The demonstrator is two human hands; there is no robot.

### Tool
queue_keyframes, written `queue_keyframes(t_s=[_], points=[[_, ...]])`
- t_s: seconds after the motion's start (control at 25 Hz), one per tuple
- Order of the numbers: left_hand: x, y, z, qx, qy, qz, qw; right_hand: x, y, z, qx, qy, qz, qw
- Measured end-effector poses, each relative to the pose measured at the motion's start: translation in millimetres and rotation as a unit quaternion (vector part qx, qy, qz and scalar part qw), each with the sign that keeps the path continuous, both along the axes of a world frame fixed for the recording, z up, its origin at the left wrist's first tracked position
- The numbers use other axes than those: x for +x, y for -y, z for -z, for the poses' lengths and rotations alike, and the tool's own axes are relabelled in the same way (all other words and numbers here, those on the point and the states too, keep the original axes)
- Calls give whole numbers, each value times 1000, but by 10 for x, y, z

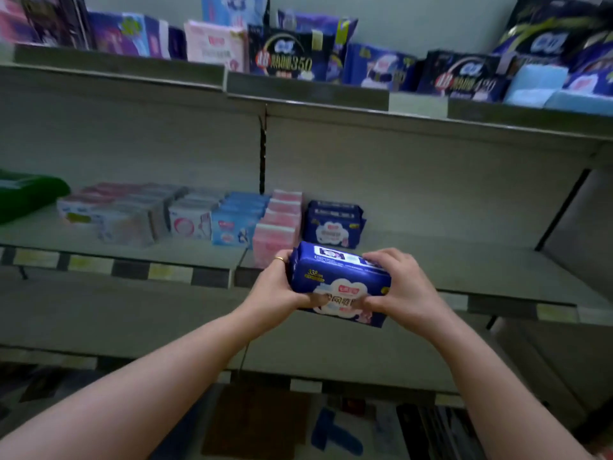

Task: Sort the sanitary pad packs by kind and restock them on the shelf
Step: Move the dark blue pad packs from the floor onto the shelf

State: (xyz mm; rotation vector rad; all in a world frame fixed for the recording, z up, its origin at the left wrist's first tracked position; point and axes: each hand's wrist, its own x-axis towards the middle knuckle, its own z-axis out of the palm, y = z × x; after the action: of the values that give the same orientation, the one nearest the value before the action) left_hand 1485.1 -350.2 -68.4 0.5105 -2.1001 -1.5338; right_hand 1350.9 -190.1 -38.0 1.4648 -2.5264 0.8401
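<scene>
A person's left hand (277, 290) and right hand (399, 287) grip a dark blue sanitary pad pack (338, 277) from either end, the fingers (379, 260) curled over its top edge and both thumbs pressed on its printed front, holding it in the air at the front lip of the middle shelf (447, 263) of a grey metal store rack. A ring (279, 259) shows on the left hand. Just behind the held pack, a matching dark blue pack (333, 224) stands upright on the same shelf, with a row of pink packs (280, 220) beside it, then light blue packs (237, 217), white-and-pink packs (189, 220) and a blurred cluster of pale packs (112, 210) running to the left; a green pack (26, 194) lies at the far left edge. The shelf board to the right of the blue pack is bare grey metal up to a dark bracket. A strip of price tags (116, 267) lines the shelf front. The upper shelf (298, 89) carries mixed stock: dark packs marked 350 (285, 54), a pale pink pack (215, 44), purple packs (129, 34) and light blue packs (537, 84) at the right. A plain grey back panel (414, 167) with a vertical seam backs the rack. Beneath a lower shelf (132, 313), brown cardboard (258, 423) and other blurred items lie on the floor.
</scene>
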Motion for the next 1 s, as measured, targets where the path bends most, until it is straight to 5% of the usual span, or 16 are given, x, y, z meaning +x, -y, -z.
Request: queue_keyframes(t_s=[0.32,0.64,0.8,1.0], points=[[-576,540,-268,-120,101,-86,984,-797,610,111,-31,50,32,998],[-1341,1275,-102,-363,251,-116,890,-1775,1347,602,57,11,-3,998],[-1604,1311,-25,-411,374,-129,821,-2010,1556,711,52,-19,-13,998],[-1742,1365,57,-430,417,-110,793,-2103,1647,712,78,-38,2,996]])
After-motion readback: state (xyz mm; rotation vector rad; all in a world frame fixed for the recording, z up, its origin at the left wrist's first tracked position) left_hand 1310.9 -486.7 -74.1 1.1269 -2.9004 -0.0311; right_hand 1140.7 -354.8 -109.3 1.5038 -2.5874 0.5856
